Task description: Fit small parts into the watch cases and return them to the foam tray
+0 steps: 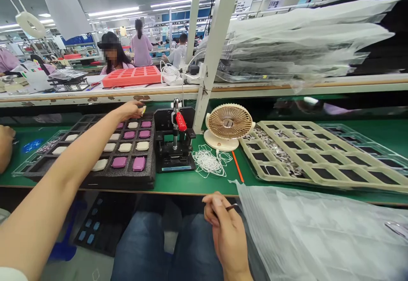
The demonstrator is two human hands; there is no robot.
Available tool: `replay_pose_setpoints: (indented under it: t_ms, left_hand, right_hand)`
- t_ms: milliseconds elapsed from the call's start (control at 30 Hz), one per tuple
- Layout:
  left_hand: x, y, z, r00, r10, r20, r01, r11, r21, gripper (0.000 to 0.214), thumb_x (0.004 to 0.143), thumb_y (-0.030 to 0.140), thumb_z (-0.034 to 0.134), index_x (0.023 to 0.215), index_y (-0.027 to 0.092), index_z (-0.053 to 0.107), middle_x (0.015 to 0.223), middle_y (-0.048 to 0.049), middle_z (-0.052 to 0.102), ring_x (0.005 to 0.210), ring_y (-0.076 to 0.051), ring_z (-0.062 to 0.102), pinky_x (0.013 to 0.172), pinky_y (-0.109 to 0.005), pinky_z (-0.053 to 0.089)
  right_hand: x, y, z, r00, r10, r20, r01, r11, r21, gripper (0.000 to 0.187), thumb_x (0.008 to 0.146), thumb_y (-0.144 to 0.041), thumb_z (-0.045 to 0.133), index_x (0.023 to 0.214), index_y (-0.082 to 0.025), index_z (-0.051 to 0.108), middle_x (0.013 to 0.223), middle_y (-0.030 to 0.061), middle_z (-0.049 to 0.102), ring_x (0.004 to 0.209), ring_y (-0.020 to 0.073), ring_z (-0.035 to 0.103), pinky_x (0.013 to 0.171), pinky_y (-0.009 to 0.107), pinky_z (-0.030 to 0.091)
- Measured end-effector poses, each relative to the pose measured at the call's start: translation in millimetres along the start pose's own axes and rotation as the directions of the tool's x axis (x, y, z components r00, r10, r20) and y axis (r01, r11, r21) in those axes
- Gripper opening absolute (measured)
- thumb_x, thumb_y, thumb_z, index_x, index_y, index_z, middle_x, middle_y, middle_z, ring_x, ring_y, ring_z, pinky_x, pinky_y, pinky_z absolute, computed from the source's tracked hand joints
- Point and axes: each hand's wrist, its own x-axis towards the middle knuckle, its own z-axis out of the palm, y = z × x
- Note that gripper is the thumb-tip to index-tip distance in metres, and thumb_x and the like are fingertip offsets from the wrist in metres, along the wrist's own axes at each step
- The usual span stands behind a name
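My left hand reaches over the far edge of a black foam tray, pinching a small pale yellow part at its fingertips. Rows of pink and cream rounded cases lie in the tray's pockets, such as a pink case and a cream case. My right hand hovers above my lap, near the front edge of the green workbench. Its fingers hold a slim dark tool, possibly tweezers, whose tip is hidden.
A press jig with a red handle stands beside the foam tray, then white cables, a small fan and a beige tray of metal parts. Plastic sheeting lies at front right. A co-worker's hand enters at left.
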Motion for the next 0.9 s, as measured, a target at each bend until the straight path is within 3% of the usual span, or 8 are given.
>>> replay_pose_setpoints:
  t_ms: [133, 300, 367, 467, 567, 667, 767, 900]
  left_hand:
    - [-45, -10, -29.2, 0.994, 0.09, -0.067, -0.107, 0.937, -0.333, 0.035, 0.099, 0.005, 0.048, 0.13, 0.01, 0.064, 0.107, -0.0138, 0.074, 0.106, -0.024, 0.073, 0.098, -0.05, 0.062]
    - [-139, -19, -31.2, 0.996, 0.072, -0.06, -0.094, 0.766, -0.636, 0.03, 0.104, 0.015, 0.045, 0.115, 0.006, 0.072, 0.115, -0.0211, 0.074, 0.111, -0.03, 0.073, 0.095, -0.048, 0.064]
    - [-187, -24, -12.9, 0.998, 0.04, -0.054, -0.066, 0.695, -0.716, 0.023, 0.103, 0.02, 0.056, 0.112, 0.008, 0.073, 0.111, -0.0191, 0.075, 0.098, -0.025, 0.075, 0.081, -0.037, 0.065]
    - [-255, -33, 30.7, 0.994, 0.083, 0.07, -0.01, 0.708, -0.706, 0.036, 0.093, 0.021, 0.076, 0.128, 0.014, 0.068, 0.109, -0.0156, 0.077, 0.082, -0.021, 0.073, 0.059, -0.027, 0.057]
    - [-302, -45, 81.6, 0.97, 0.073, 0.234, 0.118, 0.699, -0.705, 0.031, 0.097, 0.033, 0.074, 0.122, 0.014, 0.068, 0.107, -0.0177, 0.078, 0.086, -0.025, 0.076, 0.062, -0.031, 0.059]
    - [-320, -58, 126.3, 0.947, 0.032, 0.32, 0.205, 0.706, -0.678, 0.03, 0.1, 0.037, 0.07, 0.121, 0.015, 0.068, 0.113, -0.0175, 0.077, 0.085, -0.022, 0.074, 0.067, -0.032, 0.059]
    - [-321, -68, 157.0, 0.934, 0.011, 0.356, 0.249, 0.696, -0.673, 0.033, 0.1, 0.039, 0.07, 0.123, 0.016, 0.067, 0.111, -0.0146, 0.076, 0.083, -0.019, 0.071, 0.07, -0.032, 0.059]
    - [-319, -71, 174.7, 0.92, 0.007, 0.392, 0.293, 0.653, -0.699, 0.041, 0.098, 0.045, 0.071, 0.124, 0.014, 0.067, 0.094, -0.0096, 0.072, 0.078, -0.02, 0.069, 0.068, -0.033, 0.06]
  right_hand:
    - [5, 2, -2, 0.988, 0.118, 0.097, -0.138, 0.962, 0.235, 0.046, 0.099, -0.059, 0.063, 0.076, -0.019, 0.07, 0.065, -0.0018, 0.045, 0.05, 0.0098, 0.036, 0.048, 0.026, 0.033]
    - [4, 11, -3, 1.0, 0.011, -0.022, -0.006, 0.983, 0.181, 0.056, 0.102, -0.067, 0.054, 0.08, -0.021, 0.078, 0.087, 0.0085, 0.068, 0.086, 0.0225, 0.066, 0.077, 0.035, 0.057]
    - [2, 17, -4, 0.998, 0.032, -0.06, -0.022, 0.986, 0.164, 0.062, 0.099, -0.073, 0.054, 0.079, -0.02, 0.079, 0.078, 0.0074, 0.068, 0.074, 0.0189, 0.063, 0.066, 0.031, 0.055]
    - [-3, 21, -6, 0.977, 0.202, 0.064, -0.211, 0.934, 0.287, 0.069, 0.098, -0.078, 0.049, 0.09, -0.018, 0.082, 0.054, 0.003, 0.059, 0.047, 0.0138, 0.052, 0.046, 0.027, 0.047]
    - [-12, 21, -4, 0.979, 0.158, 0.128, -0.196, 0.9, 0.388, 0.051, 0.095, -0.067, 0.067, 0.105, -0.02, 0.084, 0.073, 0.0099, 0.077, 0.059, 0.0203, 0.07, 0.056, 0.035, 0.061]
    - [-23, 20, 0, 0.993, -0.069, 0.095, 0.033, 0.943, 0.332, 0.022, 0.089, -0.035, 0.086, 0.11, -0.029, 0.085, 0.091, 0.0071, 0.082, 0.074, 0.0205, 0.077, 0.069, 0.034, 0.066]
    - [-29, 22, 6, 0.948, -0.266, 0.178, 0.239, 0.958, 0.156, 0.025, 0.091, -0.015, 0.082, 0.109, -0.031, 0.085, 0.105, 0.0062, 0.081, 0.089, 0.0207, 0.079, 0.078, 0.034, 0.068]
    - [-32, 31, 11, 0.868, -0.41, 0.28, 0.417, 0.908, 0.038, 0.044, 0.091, 0.0, 0.074, 0.121, -0.031, 0.082, 0.13, 0.0078, 0.076, 0.12, 0.0294, 0.074, 0.104, 0.051, 0.063]
